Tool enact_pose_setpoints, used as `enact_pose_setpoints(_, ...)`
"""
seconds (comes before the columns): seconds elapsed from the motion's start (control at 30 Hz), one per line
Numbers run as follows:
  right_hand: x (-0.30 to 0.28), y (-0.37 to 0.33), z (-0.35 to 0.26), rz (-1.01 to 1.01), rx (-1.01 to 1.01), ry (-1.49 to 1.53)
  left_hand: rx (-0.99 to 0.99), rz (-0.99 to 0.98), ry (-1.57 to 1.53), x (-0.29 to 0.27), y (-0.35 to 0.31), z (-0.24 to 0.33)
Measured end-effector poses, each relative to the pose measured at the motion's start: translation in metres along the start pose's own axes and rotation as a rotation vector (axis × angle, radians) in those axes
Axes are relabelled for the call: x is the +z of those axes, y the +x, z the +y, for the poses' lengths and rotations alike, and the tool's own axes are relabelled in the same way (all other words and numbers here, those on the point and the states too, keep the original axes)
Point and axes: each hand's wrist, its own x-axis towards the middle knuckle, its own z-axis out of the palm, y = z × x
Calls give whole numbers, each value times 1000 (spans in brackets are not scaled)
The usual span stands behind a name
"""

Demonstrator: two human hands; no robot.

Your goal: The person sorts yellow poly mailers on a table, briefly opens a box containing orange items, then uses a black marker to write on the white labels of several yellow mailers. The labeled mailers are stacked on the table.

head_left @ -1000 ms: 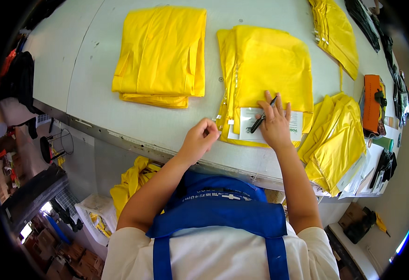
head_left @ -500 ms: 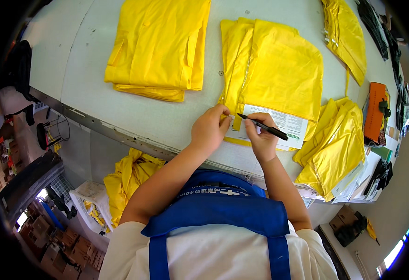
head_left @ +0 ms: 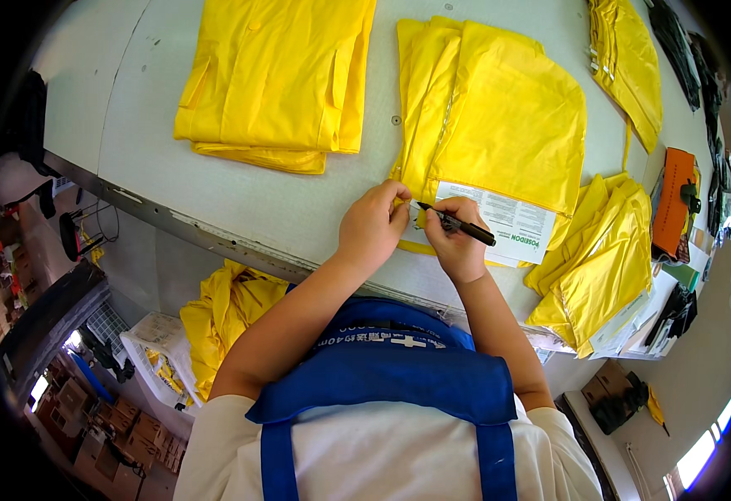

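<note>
Right fingers [head_left: 463,207] around pen [head_left: 476,232] — seemingly uncapped

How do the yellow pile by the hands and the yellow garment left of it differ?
The yellow pile shows a white printed sheet at its near side; the yellow garment shows none. The left hand and right hand are at the yellow pile, neither at the yellow garment. Both yellow things lie on the table.

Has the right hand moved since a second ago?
Yes. Judged against the small round spot on the table, the right hand has shifted left and toward the near edge, the black pen in its grip.
</note>
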Motion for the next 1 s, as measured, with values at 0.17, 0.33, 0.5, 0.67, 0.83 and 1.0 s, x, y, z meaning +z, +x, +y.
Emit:
enact_pose_setpoints(0.17,1,-3,2,21,41,23,-65,-104,51,-7,1,5)
enact_pose_setpoints(0.33,-1,-7,3,5,184,165,94,-9,61,-9,-4,6)
enact_pose_setpoints(0.5,2,-6,5,10,46,106,413,13,271,-14,-12,1)
enact_pose_setpoints(0.67,4,-6,6,10,43,88,507,26,349,-17,-15,-6)
enact_pose_setpoints(0.83,3,-1,-1,5,-34,17,532,35,372,-17,-15,-9)
enact_pose_setpoints(1.0,2,-2,0,-8,-84,-51,516,25,367,-17,-15,-10)
